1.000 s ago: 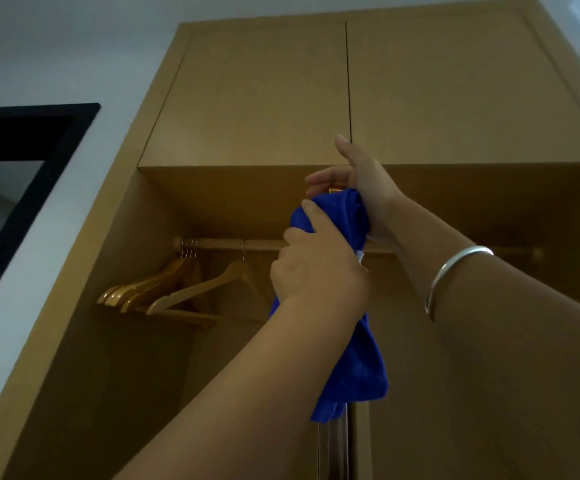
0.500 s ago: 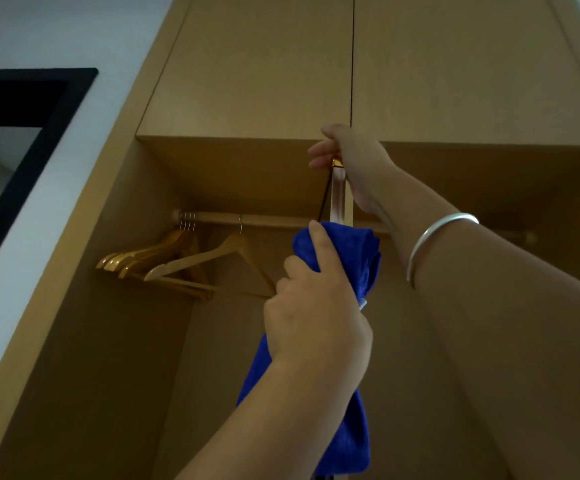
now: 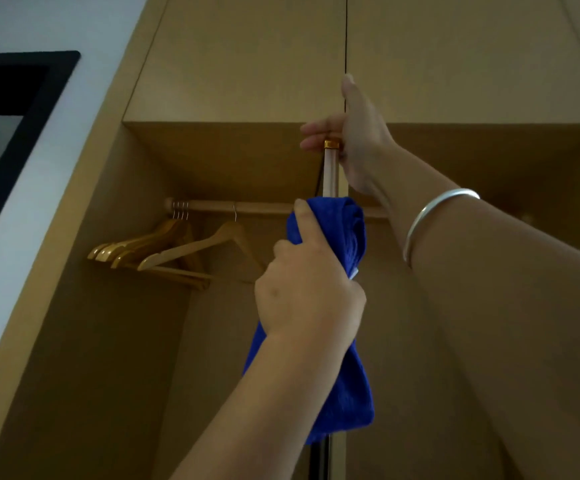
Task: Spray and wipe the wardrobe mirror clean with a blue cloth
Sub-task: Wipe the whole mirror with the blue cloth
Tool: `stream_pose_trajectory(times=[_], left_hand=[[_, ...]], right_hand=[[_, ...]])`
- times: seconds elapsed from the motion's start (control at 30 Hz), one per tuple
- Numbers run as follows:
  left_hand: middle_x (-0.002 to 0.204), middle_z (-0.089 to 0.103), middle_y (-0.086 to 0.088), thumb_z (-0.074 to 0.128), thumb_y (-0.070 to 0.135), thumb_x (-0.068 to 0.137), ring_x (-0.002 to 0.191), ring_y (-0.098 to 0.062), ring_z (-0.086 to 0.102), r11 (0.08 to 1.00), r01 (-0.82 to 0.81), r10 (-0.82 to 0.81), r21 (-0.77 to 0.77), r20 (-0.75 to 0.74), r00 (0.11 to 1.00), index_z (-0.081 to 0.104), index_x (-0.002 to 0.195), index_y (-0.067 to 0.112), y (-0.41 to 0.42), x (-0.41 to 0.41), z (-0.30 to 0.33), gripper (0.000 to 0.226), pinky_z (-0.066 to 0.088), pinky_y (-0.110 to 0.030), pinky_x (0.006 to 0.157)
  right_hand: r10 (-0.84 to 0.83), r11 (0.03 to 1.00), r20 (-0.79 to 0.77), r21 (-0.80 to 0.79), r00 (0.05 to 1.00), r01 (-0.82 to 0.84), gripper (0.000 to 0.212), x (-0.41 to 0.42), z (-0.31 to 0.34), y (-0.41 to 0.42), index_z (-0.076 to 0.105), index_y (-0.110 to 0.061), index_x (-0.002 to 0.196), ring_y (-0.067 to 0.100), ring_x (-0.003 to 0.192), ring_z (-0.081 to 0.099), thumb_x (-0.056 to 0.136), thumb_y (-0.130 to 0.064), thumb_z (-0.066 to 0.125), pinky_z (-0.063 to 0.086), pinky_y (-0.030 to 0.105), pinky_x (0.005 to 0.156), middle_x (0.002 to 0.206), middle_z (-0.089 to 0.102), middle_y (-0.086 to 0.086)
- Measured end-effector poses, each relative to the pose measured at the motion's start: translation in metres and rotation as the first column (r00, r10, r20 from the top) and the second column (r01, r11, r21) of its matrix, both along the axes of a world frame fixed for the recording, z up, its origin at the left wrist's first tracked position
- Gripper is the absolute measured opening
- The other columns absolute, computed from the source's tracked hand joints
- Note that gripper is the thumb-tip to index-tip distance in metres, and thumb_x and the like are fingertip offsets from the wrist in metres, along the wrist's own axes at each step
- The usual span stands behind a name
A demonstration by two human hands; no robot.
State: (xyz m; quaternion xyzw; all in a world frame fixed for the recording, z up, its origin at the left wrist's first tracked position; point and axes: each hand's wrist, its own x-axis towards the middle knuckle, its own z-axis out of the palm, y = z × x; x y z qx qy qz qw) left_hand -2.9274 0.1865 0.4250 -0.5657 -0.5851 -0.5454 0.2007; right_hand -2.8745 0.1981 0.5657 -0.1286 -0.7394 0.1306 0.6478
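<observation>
I see my left hand (image 3: 307, 296) gripping the blue cloth (image 3: 345, 233) against what seems the mirror door's edge (image 3: 330, 174); right hand (image 3: 354, 133) fingers curl round its top; wooden hangers (image 3: 163, 251) left, inside the wardrobe (image 3: 240, 64).

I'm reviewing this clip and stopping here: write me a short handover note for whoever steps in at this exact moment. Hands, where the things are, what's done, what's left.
Left hand: grip closed round the blue cloth, which is wrapped about the thin edge of the mirror door, below its top.
Right hand: steadies the top of that edge, fingers round its gold cap.
Wardrobe is open; wooden hangers hang on the rail behind.
Done: cannot tell how much is wiped; the mirror face is seen edge-on.
Left: wipe down the rest of the edge and the mirror face. No spray bottle in view.
</observation>
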Motion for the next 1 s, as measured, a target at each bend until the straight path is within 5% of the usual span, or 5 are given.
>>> stream_pose_trajectory(times=[0.17,0.3,0.47,0.6,1.0], left_hand=[[0.111,0.048,-0.002,0.057,0.042,0.086,0.082,-0.015,0.054,1.000,0.005,-0.005,0.000,-0.017,1.000,-0.021,0.143,0.028,-0.002,-0.004,-0.030,0.098,0.049,-0.029,0.072],[0.107,0.051,-0.001,0.057,0.037,0.086,0.083,-0.014,0.055,1.000,0.012,-0.012,-0.023,0.014,1.000,-0.016,0.144,0.028,-0.004,-0.018,-0.036,0.094,0.048,-0.028,0.072],[0.112,0.048,-0.002,0.057,0.034,0.086,0.082,-0.012,0.048,0.998,0.037,-0.036,-0.041,0.020,0.999,-0.013,0.144,0.027,-0.004,-0.012,-0.047,0.092,0.043,-0.026,0.074],[0.111,0.047,-0.001,0.055,0.038,0.087,0.080,-0.011,0.047,0.998,0.033,-0.032,-0.047,0.034,0.999,-0.013,0.144,0.026,-0.003,-0.008,-0.077,0.090,0.043,-0.023,0.072],[0.107,0.046,0.001,0.059,0.039,0.084,0.079,-0.013,0.053,0.997,0.049,-0.044,-0.058,0.085,0.995,-0.010,0.143,0.029,-0.008,-0.015,-0.139,0.091,0.045,-0.025,0.068]], right_hand=[[0.012,1.000,-0.040,-0.021,0.999,-0.013,0.028,-0.009,-0.014,-0.006,0.057,-0.022,0.109,0.020,0.107,0.055,0.098,-0.039,0.036,0.039,0.038,0.097,0.109,0.061,0.005],[0.092,0.984,-0.061,-0.148,0.994,-0.100,0.049,-0.011,-0.053,0.001,0.036,-0.018,0.142,0.021,0.128,0.041,0.095,-0.031,0.046,0.035,0.041,0.106,0.141,0.043,0.004],[-0.039,0.945,-0.069,-0.328,0.997,0.015,0.022,0.007,-0.114,0.002,0.064,-0.008,0.095,0.024,0.080,0.058,0.094,-0.026,0.053,0.049,0.032,0.075,0.086,0.060,0.015],[-0.006,0.867,-0.103,-0.497,0.995,-0.046,0.020,0.014,-0.142,0.000,0.065,-0.014,0.098,0.027,0.094,0.064,0.090,-0.030,0.058,0.051,0.039,0.090,0.097,0.067,0.013],[0.052,0.735,-0.154,-0.663,0.987,-0.142,0.031,0.015,-0.245,0.002,0.068,-0.012,0.091,0.015,0.075,0.063,0.093,-0.038,0.051,0.049,0.026,0.067,0.079,0.069,0.001]])
